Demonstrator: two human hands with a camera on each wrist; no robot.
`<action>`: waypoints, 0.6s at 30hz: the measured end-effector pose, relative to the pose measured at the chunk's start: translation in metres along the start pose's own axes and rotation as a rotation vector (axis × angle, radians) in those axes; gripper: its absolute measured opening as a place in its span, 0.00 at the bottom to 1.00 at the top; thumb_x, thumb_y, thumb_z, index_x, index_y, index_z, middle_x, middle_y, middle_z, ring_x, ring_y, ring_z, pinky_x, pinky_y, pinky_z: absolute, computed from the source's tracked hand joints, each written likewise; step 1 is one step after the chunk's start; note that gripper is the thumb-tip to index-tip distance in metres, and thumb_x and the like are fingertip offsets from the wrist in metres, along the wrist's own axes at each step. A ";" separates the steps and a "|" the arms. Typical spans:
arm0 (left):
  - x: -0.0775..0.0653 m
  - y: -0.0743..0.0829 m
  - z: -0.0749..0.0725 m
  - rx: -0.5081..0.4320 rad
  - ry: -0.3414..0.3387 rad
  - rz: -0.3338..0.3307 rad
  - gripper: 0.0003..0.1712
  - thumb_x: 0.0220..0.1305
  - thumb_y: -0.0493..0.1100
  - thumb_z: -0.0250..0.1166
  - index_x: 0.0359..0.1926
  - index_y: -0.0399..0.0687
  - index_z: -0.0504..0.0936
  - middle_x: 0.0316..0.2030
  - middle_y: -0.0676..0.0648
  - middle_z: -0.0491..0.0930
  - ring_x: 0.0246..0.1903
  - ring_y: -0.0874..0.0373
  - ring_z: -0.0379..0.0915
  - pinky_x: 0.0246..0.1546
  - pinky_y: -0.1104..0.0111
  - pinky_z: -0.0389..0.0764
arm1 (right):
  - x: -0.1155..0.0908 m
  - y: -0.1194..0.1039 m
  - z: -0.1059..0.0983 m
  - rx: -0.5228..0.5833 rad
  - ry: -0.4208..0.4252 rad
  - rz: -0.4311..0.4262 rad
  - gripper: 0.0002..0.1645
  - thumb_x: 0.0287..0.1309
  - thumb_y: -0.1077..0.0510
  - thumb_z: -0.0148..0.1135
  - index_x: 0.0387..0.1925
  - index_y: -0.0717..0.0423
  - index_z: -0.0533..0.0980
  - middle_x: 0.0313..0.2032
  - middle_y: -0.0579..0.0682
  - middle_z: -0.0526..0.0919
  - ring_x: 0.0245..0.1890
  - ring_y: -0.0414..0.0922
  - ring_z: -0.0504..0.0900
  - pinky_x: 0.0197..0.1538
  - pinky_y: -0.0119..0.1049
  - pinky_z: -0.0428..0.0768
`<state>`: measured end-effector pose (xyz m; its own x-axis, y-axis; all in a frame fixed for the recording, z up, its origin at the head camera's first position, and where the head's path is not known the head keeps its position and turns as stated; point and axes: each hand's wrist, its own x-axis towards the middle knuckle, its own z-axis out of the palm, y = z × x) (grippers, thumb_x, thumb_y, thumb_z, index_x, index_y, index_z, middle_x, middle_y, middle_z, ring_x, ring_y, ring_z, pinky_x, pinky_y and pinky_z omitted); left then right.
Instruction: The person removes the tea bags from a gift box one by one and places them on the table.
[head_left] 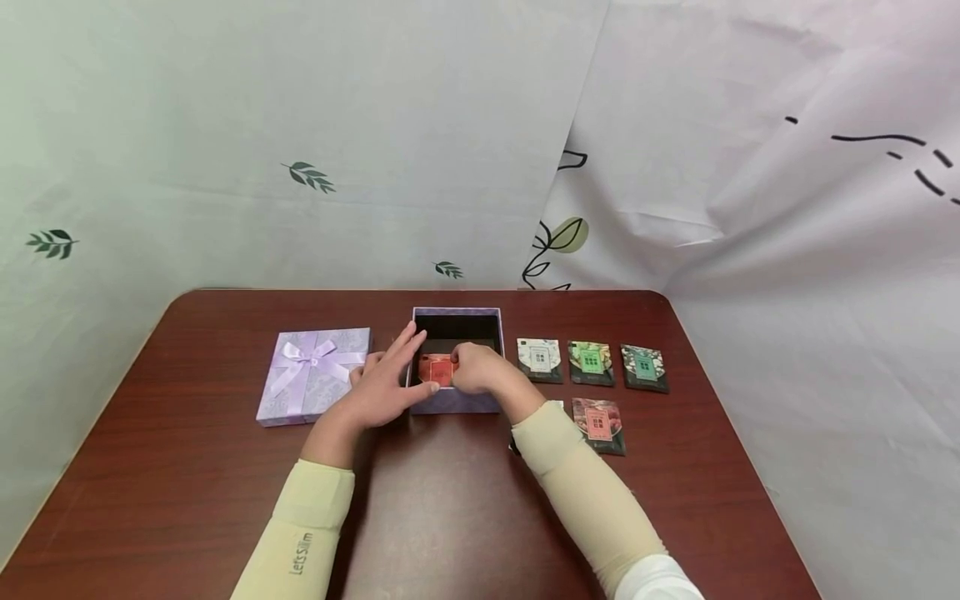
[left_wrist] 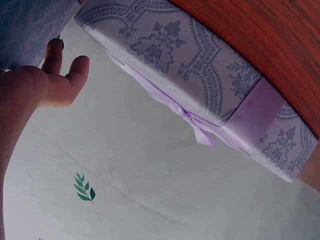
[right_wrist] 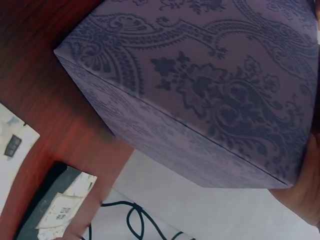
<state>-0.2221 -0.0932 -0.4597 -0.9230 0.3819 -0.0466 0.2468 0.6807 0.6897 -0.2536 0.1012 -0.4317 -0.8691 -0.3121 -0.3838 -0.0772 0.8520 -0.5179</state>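
Observation:
An open lilac patterned box (head_left: 452, 403) with a dark inside stands near the back middle of the table. In it is a red tea sachet (head_left: 437, 370), partly covered by my right hand (head_left: 480, 369). That hand reaches over the front rim and pinches the sachet's right side with curled fingers. My left hand (head_left: 386, 385) rests at the box's left side, fingers extended along the wall and thumb over the front rim. In the left wrist view, some left fingers (left_wrist: 75, 77) are spread beside the box; in the right wrist view, the box's patterned walls (right_wrist: 200, 95) fill much of the picture.
Left of the box lies its lilac lid (head_left: 288, 407) with a ribbon bow. On the right are a white sachet (head_left: 539, 358), a green one (head_left: 591, 362), a teal one (head_left: 644, 367) and a red-and-black one (head_left: 599, 425). Another sachet is mostly hidden under my right forearm.

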 end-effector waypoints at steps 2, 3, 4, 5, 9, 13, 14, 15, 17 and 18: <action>0.000 0.000 0.000 0.000 0.000 0.003 0.49 0.65 0.58 0.67 0.80 0.60 0.51 0.79 0.57 0.37 0.67 0.25 0.45 0.54 0.30 0.42 | 0.001 0.001 0.001 0.000 -0.010 -0.001 0.26 0.60 0.64 0.58 0.61 0.66 0.74 0.42 0.52 0.80 0.31 0.46 0.73 0.36 0.36 0.71; 0.000 0.000 0.000 -0.001 0.001 0.004 0.49 0.65 0.58 0.67 0.80 0.60 0.51 0.79 0.57 0.37 0.67 0.25 0.45 0.54 0.30 0.42 | 0.002 0.001 0.001 0.004 -0.015 -0.002 0.26 0.60 0.64 0.58 0.60 0.66 0.74 0.41 0.52 0.80 0.31 0.46 0.73 0.36 0.36 0.71; 0.000 0.000 0.000 -0.002 0.001 0.004 0.49 0.65 0.58 0.67 0.80 0.60 0.51 0.79 0.57 0.37 0.67 0.25 0.45 0.54 0.30 0.42 | 0.003 0.001 0.001 0.005 -0.017 -0.004 0.25 0.60 0.64 0.57 0.59 0.66 0.75 0.40 0.52 0.80 0.30 0.46 0.72 0.36 0.36 0.71; 0.000 0.000 0.000 -0.004 0.001 0.005 0.49 0.65 0.58 0.67 0.80 0.60 0.51 0.79 0.56 0.37 0.67 0.25 0.45 0.54 0.29 0.42 | 0.003 0.001 0.002 0.013 -0.021 -0.006 0.24 0.61 0.64 0.57 0.58 0.66 0.75 0.39 0.52 0.79 0.29 0.46 0.72 0.35 0.36 0.70; 0.000 0.000 0.000 -0.008 0.002 0.007 0.49 0.65 0.57 0.67 0.80 0.59 0.51 0.79 0.56 0.38 0.66 0.23 0.44 0.54 0.29 0.42 | 0.005 0.002 0.003 0.023 -0.031 -0.007 0.17 0.61 0.65 0.56 0.51 0.65 0.78 0.34 0.52 0.78 0.26 0.45 0.69 0.32 0.36 0.68; 0.000 0.000 0.000 -0.006 0.001 0.007 0.49 0.65 0.58 0.67 0.80 0.58 0.52 0.79 0.55 0.38 0.66 0.23 0.44 0.54 0.29 0.42 | 0.007 0.003 0.004 0.023 -0.031 -0.011 0.16 0.60 0.65 0.55 0.50 0.64 0.78 0.33 0.50 0.78 0.26 0.45 0.69 0.32 0.35 0.68; 0.000 0.000 0.000 -0.006 0.001 0.007 0.49 0.65 0.58 0.67 0.80 0.58 0.52 0.79 0.55 0.38 0.66 0.24 0.44 0.54 0.29 0.42 | 0.008 0.003 0.004 0.028 -0.031 -0.013 0.17 0.60 0.65 0.55 0.50 0.65 0.78 0.33 0.50 0.78 0.26 0.45 0.70 0.32 0.35 0.68; 0.000 0.000 0.000 -0.005 0.001 0.007 0.49 0.65 0.59 0.67 0.80 0.58 0.52 0.79 0.55 0.38 0.66 0.24 0.45 0.54 0.29 0.42 | 0.008 0.003 0.005 0.034 -0.032 -0.016 0.17 0.61 0.65 0.56 0.51 0.65 0.78 0.34 0.50 0.78 0.27 0.45 0.70 0.32 0.35 0.68; 0.000 -0.001 0.000 -0.003 0.001 0.007 0.50 0.65 0.60 0.66 0.80 0.58 0.52 0.79 0.55 0.38 0.66 0.25 0.45 0.54 0.29 0.43 | 0.008 0.002 0.005 0.055 -0.037 -0.019 0.18 0.61 0.65 0.56 0.52 0.65 0.78 0.35 0.51 0.78 0.27 0.45 0.70 0.32 0.35 0.68; 0.001 -0.001 0.001 -0.002 0.001 0.007 0.50 0.65 0.60 0.66 0.80 0.58 0.52 0.79 0.55 0.38 0.66 0.25 0.46 0.54 0.29 0.43 | 0.009 0.002 0.006 0.068 -0.041 -0.018 0.18 0.61 0.66 0.56 0.52 0.65 0.78 0.35 0.51 0.78 0.26 0.45 0.70 0.32 0.35 0.68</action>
<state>-0.2227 -0.0934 -0.4610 -0.9216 0.3860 -0.0413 0.2525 0.6767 0.6917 -0.2588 0.0980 -0.4406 -0.8467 -0.3455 -0.4045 -0.0581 0.8159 -0.5753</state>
